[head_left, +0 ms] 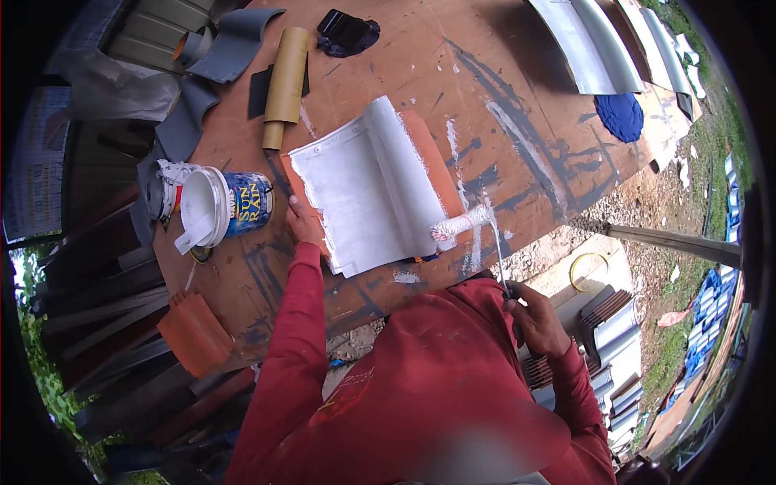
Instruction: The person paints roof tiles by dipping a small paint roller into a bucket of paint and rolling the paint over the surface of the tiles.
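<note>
A curved roof tile [356,186], orange and mostly coated in white paint, lies on the wooden table. My left hand [304,223] grips its left edge, with part of the fingers hidden. In my right hand [537,320], closed around the handle, is a paint roller [464,225]. Its white-coated sleeve rests at the tile's lower right edge, over a strip of bare orange. Left of the tile stands a paint bucket [249,202] labelled "Sun Rain", white inside, with a pale flat piece at its mouth.
The brown table [388,48] carries grey and white paint smears. A cardboard tube [289,73] lies behind the tile, beside a dark paint blob [347,34]. White curved tiles [586,48] and a blue blob [619,118] sit at the far right. An orange piece [196,335] lies near the left corner.
</note>
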{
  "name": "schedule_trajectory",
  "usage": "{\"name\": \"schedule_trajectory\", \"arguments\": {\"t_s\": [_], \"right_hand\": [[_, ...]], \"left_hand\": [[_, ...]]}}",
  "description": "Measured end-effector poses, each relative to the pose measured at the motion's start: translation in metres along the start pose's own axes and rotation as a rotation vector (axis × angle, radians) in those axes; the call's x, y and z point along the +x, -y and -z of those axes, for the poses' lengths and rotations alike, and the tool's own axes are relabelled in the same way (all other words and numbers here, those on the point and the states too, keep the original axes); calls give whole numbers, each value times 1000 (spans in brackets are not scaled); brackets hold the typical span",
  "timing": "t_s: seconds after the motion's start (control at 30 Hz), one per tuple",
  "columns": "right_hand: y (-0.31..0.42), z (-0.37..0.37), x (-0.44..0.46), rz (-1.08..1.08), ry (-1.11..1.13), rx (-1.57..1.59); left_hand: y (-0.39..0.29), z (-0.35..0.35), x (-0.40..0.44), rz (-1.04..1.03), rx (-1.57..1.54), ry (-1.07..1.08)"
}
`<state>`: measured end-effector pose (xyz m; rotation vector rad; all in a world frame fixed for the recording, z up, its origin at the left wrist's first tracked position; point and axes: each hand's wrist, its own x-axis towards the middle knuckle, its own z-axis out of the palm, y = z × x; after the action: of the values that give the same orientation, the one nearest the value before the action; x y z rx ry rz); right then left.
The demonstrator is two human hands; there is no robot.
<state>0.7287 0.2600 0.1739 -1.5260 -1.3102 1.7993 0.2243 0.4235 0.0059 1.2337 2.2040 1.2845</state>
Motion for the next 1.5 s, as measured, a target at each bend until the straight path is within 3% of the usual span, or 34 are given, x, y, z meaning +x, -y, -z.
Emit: {"name": "schedule_trajectory", "arguments": {"t_s": [0.07,0.17,0.23,0.37,0.43,0.47,0.53,0.63,0.7,0.73,0.8,0.87,0.93,1.0,1.07,1.13,1.2,1.27,1.4,1.5], "right_hand": [[5,1,-7,-71,9,-34],[6,-4,-2,-36,17,-104],[3,-17,23,161,-105,-188],[32,-30,111,125,-170,-174],[49,-38,161,359,-330,-294],[69,-41,177,369,-315,-293],[110,-39,188,139,-215,-133],[112,-34,179,267,-201,-219],[84,-32,159,353,-265,-339],[68,-32,142,448,-319,-452],[49,-33,95,366,-282,-400],[36,-30,46,206,-201,-384],[39,-30,4,146,-187,-344],[39,-26,-25,145,-147,-440],[40,-17,-41,151,-103,-531],[40,-7,-47,157,-117,-546],[46,7,-39,185,-82,-612],[49,14,-19,259,-31,-767],[57,3,31,499,2,-883],[66,-10,49,567,5,-1002]], "left_hand": [[-32,8,-11,187,-63,79],[-22,5,-9,87,-152,64],[-27,6,-9,137,-171,69],[-7,4,-1,175,-83,47],[22,-4,7,149,-69,27],[12,0,3,102,-18,7],[-4,5,-3,58,36,-18],[-28,6,-7,13,51,-18],[-48,12,-12,324,-106,118],[-37,10,-10,333,-109,120],[6,6,1,154,54,59],[39,-2,9,102,46,0],[23,-2,5,48,30,-44],[-6,8,-3,230,-42,113],[26,2,3,173,-51,96],[17,1,5,98,31,13],[14,3,2,153,-34,51],[17,5,4,52,98,46],[12,6,1,52,24,3],[-27,14,-7,271,59,161]]}}
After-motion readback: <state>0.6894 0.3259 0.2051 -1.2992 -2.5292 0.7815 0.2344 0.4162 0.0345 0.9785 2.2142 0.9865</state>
